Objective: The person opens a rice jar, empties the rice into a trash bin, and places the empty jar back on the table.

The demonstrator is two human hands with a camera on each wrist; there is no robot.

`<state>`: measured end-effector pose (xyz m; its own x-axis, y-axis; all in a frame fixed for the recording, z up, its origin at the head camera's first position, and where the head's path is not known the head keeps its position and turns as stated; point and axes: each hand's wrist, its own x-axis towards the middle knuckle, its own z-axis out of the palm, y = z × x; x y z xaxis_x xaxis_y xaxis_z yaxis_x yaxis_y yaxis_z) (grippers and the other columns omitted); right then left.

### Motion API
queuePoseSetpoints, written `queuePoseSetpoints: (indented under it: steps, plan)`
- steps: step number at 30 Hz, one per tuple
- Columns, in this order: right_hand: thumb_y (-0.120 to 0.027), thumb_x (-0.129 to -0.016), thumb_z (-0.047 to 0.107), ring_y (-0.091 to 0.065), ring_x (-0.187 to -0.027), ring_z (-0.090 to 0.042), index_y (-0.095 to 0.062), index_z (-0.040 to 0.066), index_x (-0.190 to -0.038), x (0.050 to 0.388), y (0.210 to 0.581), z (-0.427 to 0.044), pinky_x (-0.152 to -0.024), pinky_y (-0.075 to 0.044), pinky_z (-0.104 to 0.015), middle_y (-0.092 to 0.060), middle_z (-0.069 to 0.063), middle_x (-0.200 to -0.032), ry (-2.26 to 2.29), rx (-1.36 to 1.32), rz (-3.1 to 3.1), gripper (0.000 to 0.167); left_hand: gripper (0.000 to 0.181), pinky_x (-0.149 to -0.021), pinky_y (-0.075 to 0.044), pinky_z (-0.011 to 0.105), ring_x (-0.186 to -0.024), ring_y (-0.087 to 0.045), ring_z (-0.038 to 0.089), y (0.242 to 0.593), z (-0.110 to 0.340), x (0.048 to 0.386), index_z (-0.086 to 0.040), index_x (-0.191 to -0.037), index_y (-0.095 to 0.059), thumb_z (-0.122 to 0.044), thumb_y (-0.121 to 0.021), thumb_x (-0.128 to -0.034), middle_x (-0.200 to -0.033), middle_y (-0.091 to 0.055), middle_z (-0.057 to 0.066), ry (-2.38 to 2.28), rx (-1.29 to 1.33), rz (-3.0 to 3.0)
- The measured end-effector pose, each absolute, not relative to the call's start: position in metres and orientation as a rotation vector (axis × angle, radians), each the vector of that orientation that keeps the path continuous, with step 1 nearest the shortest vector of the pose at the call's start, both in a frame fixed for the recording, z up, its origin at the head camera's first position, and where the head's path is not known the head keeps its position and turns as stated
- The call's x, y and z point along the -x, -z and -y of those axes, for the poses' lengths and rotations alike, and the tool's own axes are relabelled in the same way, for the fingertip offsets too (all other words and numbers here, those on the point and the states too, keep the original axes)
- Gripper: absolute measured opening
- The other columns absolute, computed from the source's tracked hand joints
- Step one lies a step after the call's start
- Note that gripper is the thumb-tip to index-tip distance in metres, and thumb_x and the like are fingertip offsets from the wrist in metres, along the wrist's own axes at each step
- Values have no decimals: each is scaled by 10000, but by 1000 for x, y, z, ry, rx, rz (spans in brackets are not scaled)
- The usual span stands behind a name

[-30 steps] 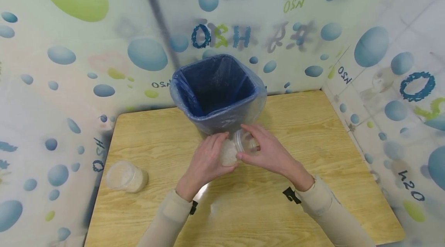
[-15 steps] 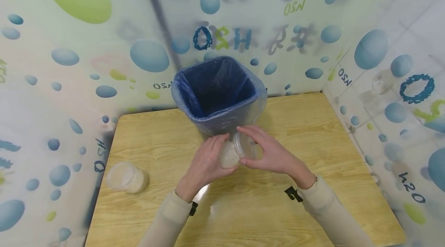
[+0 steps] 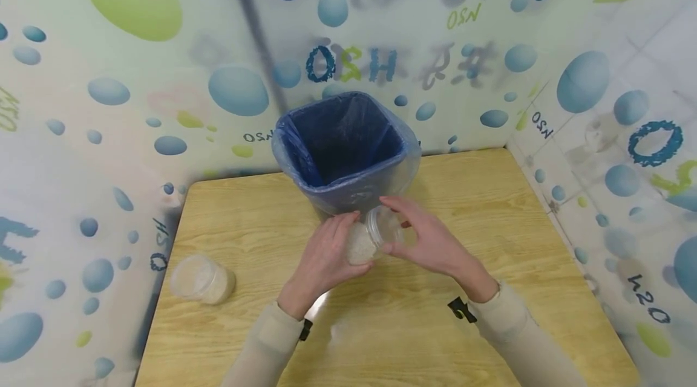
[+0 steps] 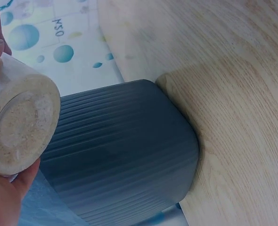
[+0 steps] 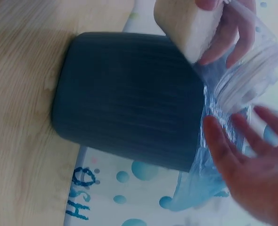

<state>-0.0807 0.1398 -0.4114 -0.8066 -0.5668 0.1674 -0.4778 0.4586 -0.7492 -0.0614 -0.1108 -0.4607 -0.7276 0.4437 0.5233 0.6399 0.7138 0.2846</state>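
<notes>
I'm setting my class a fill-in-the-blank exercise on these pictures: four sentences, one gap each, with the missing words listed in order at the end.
1. The hand wrapped round the grainy-filled part of the tilted jar is the person's ____ one.
2. The other jar stands on the wooden ____.
3. The bag lining the bin is coloured ____.
4. Counting the one in hand, the head view shows ____ jars in all.

Missing words: left; table; blue; two.
</notes>
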Motion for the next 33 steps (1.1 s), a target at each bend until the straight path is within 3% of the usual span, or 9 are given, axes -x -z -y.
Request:
queuePoseSetpoints:
  steps: [5,11,17,26,33]
  plan:
    - [-761,-923,443,-617,-1139,-257,-501,85,-1499,78,409,-131,-777,-594,-328,-558,-94,-1443,1275,685,-2680,727,959,-939,-540,465,-1107,-626,310,462,111,60,-1,-1376,-529,-462,-948,-647,-1262,-636,139,608,808,2506]
    - [-745,-910,495,-628,-1052,-243,-510,53,-1495,77,410,-126,-719,-574,-300,-581,-115,-1401,1167,658,-2747,770,930,-923,-549,472,-1109,-630,321,464,111,60,0,-1384,-531,-448,-928,-672,-1269,-633,150,554,789,2508]
    - [-764,-891,457,-622,-1036,-214,-498,48,-1505,77,411,-125,-766,-585,-339,-579,-94,-1386,1173,665,-2727,785,942,-918,-551,463,-1107,-632,314,464,111,60,0,-1385,-532,-455,-934,-665,-1276,-636,140,529,802,2502]
    - [-782,-858,346,-576,-1137,-251,-444,87,-1537,78,414,-129,-911,-536,-456,-513,-98,-1432,1216,890,-2690,802,959,-920,-551,470,-1100,-638,324,465,109,60,8,-1369,-537,-451,-948,-635,-1266,-642,147,533,819,2493]
    - [-793,-835,244,-492,-1324,-291,-410,93,-1555,81,415,-134,-993,-512,-535,-455,-111,-1520,1280,1047,-2594,829,948,-927,-548,476,-1095,-636,328,465,109,61,20,-1372,-531,-449,-936,-654,-1254,-642,158,556,826,2481]
